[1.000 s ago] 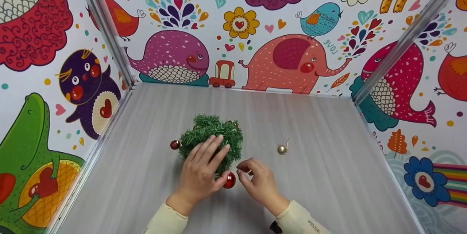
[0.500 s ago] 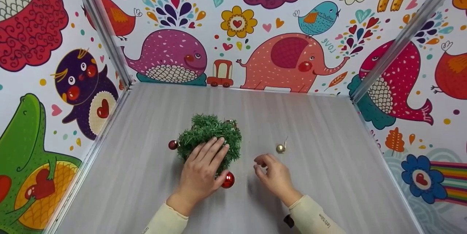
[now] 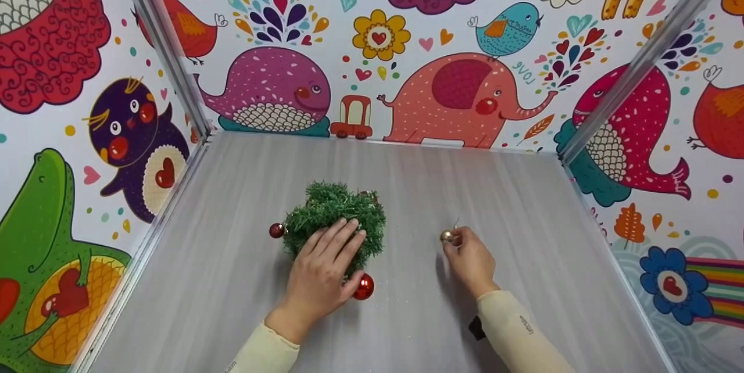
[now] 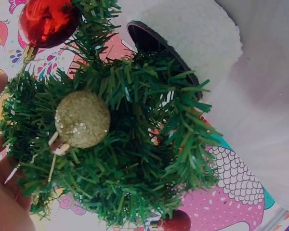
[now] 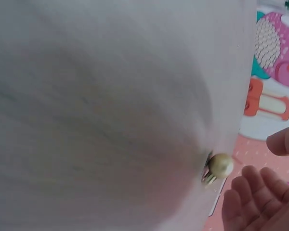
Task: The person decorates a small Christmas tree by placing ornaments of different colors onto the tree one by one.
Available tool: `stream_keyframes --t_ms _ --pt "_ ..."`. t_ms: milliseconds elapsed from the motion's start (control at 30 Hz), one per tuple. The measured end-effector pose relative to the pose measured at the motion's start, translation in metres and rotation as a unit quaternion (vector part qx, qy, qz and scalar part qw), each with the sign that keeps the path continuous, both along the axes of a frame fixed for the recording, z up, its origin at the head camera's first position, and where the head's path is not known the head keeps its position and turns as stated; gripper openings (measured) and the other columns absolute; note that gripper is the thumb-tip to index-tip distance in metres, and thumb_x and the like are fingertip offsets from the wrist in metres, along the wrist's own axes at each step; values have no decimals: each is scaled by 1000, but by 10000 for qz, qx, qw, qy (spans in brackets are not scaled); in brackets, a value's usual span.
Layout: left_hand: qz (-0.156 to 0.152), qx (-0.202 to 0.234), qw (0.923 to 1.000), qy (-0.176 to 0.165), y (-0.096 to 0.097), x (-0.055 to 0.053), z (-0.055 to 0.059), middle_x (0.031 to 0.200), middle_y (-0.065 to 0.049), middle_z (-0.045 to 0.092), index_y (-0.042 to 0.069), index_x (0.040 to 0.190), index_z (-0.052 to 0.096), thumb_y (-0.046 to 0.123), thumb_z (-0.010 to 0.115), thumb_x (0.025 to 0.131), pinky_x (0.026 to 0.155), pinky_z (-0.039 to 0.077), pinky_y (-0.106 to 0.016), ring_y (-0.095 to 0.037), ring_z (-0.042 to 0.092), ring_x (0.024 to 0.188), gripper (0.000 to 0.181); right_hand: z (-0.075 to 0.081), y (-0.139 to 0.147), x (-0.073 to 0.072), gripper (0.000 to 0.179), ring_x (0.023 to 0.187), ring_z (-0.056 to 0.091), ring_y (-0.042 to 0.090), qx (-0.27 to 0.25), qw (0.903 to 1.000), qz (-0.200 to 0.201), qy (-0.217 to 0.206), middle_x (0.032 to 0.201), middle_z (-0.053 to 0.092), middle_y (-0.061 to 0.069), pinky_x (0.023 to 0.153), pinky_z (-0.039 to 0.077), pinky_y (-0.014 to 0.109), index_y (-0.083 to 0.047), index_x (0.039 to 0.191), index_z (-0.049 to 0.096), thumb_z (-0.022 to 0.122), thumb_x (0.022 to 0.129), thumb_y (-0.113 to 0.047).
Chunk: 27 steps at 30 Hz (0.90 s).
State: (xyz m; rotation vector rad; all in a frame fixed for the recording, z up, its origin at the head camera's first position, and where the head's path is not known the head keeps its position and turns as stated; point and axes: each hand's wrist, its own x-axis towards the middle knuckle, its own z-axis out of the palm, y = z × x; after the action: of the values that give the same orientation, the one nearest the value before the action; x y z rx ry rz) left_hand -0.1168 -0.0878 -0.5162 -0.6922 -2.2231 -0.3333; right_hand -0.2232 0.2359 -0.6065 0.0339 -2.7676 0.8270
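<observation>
A small artificial Christmas tree (image 3: 334, 207) stands left of centre, and my left hand (image 3: 322, 265) rests on it, fingers laid straight over the branches. My thumb lies close to a shiny red bauble (image 3: 363, 286). In the left wrist view a glittery gold bauble (image 4: 83, 119) hangs among the branches, and the tree's white base (image 4: 197, 43) shows at the top. A dark red bauble (image 3: 276, 230) sticks out on the tree's left. My right hand (image 3: 472, 257) is at a loose gold bauble (image 5: 220, 165) on the table, its thumb and fingers apart in the right wrist view.
The grey wood-grain table (image 3: 407, 326) is enclosed by printed cartoon walls (image 3: 372, 71) at the back and both sides. Metal corner posts (image 3: 165, 42) stand where the walls meet.
My right hand has moved right and away from beside the shiny red bauble, and is now at the loose gold bauble. My left hand stays on the tree.
</observation>
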Motion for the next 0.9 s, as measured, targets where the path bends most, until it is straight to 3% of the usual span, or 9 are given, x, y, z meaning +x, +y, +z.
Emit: stream_keyframes --t_ms 367,633,900 --pt "17 53 10000 -39 1 0 1 144 -9 53 8 136 60 30 83 72 109 35 -43 -27 46 135 71 -6 2 -26 39 77 65 25 377 9943 -568 -820 92 70 4 65 49 49 -10 108 61 68 90 -44" --pt "33 30 10000 -81 1 1 1 145 -9 53 8 136 60 31 81 74 109 35 -43 -27 46 135 69 -14 -1 -30 39 81 67 33 819 9941 -458 -541 94 70 11 64 50 52 -7 104 61 71 90 -42" --pt "-12 38 10000 -8 0 1 3 143 -10 54 8 136 60 28 83 72 106 38 -45 -28 48 134 71 -19 -1 -30 41 90 67 36 1030 9923 -252 -634 99 69 12 70 53 54 -8 108 62 76 86 -39"
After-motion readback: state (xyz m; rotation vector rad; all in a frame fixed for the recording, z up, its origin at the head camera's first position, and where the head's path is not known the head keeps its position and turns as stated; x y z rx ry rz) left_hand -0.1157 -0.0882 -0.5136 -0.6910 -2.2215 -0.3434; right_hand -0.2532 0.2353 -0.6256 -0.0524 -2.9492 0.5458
